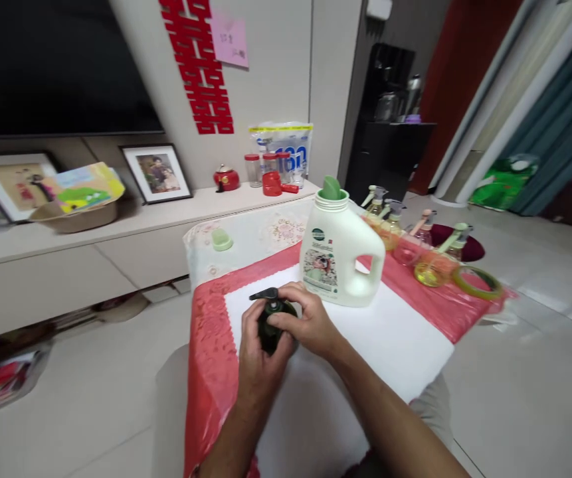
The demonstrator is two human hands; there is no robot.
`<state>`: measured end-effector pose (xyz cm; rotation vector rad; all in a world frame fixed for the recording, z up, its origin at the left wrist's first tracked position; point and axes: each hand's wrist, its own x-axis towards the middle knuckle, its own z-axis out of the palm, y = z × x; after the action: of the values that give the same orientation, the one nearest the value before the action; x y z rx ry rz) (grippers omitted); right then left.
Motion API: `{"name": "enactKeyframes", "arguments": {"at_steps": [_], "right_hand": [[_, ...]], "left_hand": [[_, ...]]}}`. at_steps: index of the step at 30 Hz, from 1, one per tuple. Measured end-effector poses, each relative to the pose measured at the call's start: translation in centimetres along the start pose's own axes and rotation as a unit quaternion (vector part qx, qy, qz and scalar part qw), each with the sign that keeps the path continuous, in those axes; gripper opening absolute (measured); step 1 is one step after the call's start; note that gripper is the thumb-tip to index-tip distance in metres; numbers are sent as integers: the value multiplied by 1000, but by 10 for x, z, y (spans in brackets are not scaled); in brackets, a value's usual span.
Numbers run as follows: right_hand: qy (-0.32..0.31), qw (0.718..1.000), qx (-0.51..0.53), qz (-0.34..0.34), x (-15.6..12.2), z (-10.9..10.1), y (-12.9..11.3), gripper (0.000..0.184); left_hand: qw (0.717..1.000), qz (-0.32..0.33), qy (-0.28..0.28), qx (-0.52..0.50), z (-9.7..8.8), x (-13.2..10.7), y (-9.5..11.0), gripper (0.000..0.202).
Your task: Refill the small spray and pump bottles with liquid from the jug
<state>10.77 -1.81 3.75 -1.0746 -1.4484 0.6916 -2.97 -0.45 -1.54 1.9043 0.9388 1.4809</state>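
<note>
Head camera: fingers [306, 299] clasp dark bottle [268, 334]; clear bottle [435, 264] holds yellow liquid [428, 276].

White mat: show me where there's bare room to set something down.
Widest: the mat right of the jug, bordered by the right arm and red sheet. Smaller: between that arm and the left arm. Crowded: where the left hand and right hand hold the bottle, and among the pump bottles.
</note>
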Motion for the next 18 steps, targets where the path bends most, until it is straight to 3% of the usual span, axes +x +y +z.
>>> {"name": "enactKeyframes", "arguments": {"at_steps": [7, 18], "right_hand": [[-47, 993, -111, -1, 5, -7, -18, 15], [-17, 971, -240, -11, 1, 4, -19, 20]], "left_hand": [[987, -151, -31, -41, -3, -2, -10, 81], [985, -166, -41, 20, -9, 0, -15, 90]]}}
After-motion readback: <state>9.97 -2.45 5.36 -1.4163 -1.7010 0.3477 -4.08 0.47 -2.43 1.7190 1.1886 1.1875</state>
